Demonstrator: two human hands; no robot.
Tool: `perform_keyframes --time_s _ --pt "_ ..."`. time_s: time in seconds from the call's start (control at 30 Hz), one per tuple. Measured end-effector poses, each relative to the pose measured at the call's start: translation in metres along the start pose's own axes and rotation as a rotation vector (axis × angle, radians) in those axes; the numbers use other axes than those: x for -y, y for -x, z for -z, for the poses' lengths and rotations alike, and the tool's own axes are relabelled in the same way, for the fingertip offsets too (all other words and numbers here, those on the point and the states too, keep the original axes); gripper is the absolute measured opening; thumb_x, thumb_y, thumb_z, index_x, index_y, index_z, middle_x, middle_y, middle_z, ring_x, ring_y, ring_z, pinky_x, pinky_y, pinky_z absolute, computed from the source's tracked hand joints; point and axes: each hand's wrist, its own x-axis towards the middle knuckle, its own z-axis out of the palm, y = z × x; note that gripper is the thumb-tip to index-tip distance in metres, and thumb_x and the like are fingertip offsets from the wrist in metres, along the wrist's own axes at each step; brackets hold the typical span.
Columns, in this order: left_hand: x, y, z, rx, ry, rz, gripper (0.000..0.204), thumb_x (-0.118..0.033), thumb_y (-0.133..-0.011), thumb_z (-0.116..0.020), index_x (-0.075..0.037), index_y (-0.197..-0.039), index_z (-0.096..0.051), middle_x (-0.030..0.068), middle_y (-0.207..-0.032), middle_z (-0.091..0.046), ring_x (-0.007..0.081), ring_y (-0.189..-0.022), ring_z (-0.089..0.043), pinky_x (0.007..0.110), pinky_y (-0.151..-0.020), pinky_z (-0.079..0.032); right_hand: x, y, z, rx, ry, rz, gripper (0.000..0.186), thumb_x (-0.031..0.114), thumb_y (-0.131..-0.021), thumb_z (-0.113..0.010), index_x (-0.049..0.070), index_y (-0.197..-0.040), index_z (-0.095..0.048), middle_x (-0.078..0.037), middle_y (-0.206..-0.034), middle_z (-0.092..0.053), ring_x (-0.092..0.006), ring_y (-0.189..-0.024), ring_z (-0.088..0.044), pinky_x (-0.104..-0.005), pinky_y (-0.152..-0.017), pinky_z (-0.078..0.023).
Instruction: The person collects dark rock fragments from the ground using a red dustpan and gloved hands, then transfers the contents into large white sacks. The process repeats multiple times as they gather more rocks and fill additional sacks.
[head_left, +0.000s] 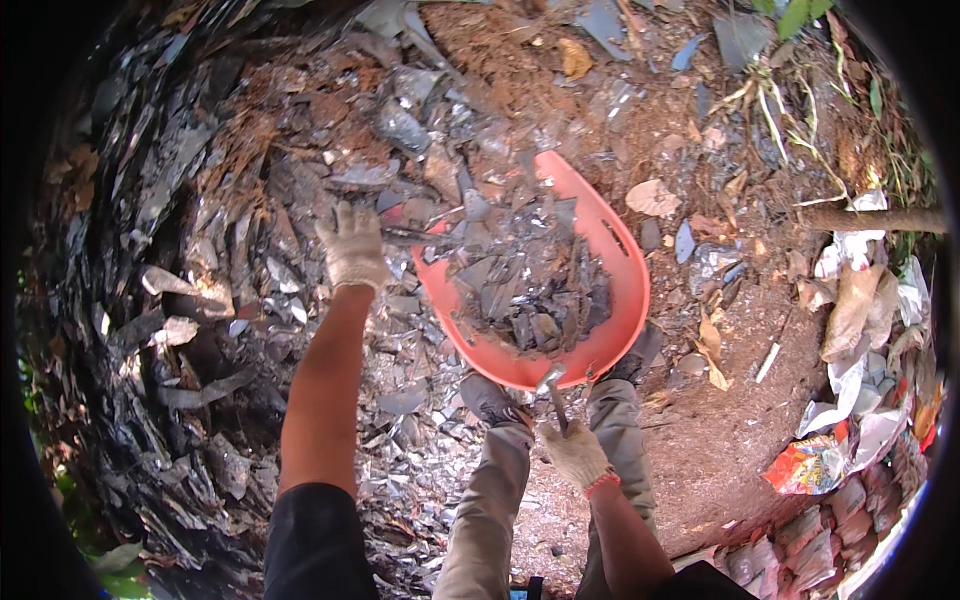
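While gripping a hammer (557, 400) in the right gloved hand (577, 456), spreading the nearer, left gloved hand (353, 248) just left of a dark slate-like sliver (415, 237), lying long axis left-to-right across the left edge of an orange-red plastic scoop (628, 288); cannot tell whether touching the sliver.

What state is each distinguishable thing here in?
Left hand in off-white knit glove: open, fingers extended.
Right hand in off-white knit glove: closed.
Short metal-headed hand tool: gripped by its handle.
Curved orange-red plastic scoop: holding dark flat shards.
Orange-yellow plastic wrapper: crumpled.
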Motion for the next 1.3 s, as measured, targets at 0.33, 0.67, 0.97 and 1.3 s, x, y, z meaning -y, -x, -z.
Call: perform_keyframes --time_s 0.33,0.67,0.97,1.3 --pt "0.017 -0.003 -0.016 -0.405 0.037 -0.084 0.024 -0.024 -0.093 -0.056 -0.014 -0.106 -0.075 0.0069 -0.123 -0.069 0.0299 -0.139 -0.046 0.066 -0.119 -0.016 0.053 0.023 0.014 0.053 0.04 0.128 0.055 0.052 -0.091 -0.059 0.002 -0.11 -0.067 -0.027 -0.101 -0.072 -0.0449 -0.104 -0.068 -0.0499 -0.089 -0.053" --pt "-0.047 0.05 0.014 -0.178 0.12 -0.371 0.019 -0.022 -0.1 -0.059 -0.012 -0.094 -0.074 0.0082 -0.09 -0.074 0.0271 -0.082 -0.072 0.047 -0.079 -0.057 0.056 0.007 0.014 0.088 0.063 0.081 0.072 0.056 -0.088 -0.059 -0.011 -0.115 -0.057 -0.037 -0.108 -0.067 -0.051 -0.11 -0.064 -0.0527 -0.095 -0.05" --pt "-0.096 0.1 0.012 -0.244 1.942 0.239 0.032 -0.029 -0.094 -0.068 -0.005 -0.073 -0.065 0.0 -0.065 -0.064 0.013 -0.062 -0.06 0.035 -0.053 -0.043 0.061 0.009 0.025 0.045 0.134 0.048 0.074 0.058 -0.087 -0.059 -0.008 -0.12 -0.055 -0.035 -0.11 -0.067 -0.0488 -0.113 -0.063 -0.0511 -0.097 -0.049" --pt "-0.101 0.148 0.057 -0.149 2.276 0.02 0.016 -0.022 -0.094 -0.07 -0.01 -0.084 -0.069 -0.0025 -0.078 -0.062 0.0092 -0.069 -0.054 0.025 -0.064 -0.042 0.065 0.007 0.033 0.035 0.101 0.081 0.074 0.058 -0.087 -0.06 -0.01 -0.117 -0.057 -0.034 -0.104 -0.069 -0.0472 -0.108 -0.066 -0.0482 -0.095 -0.05"
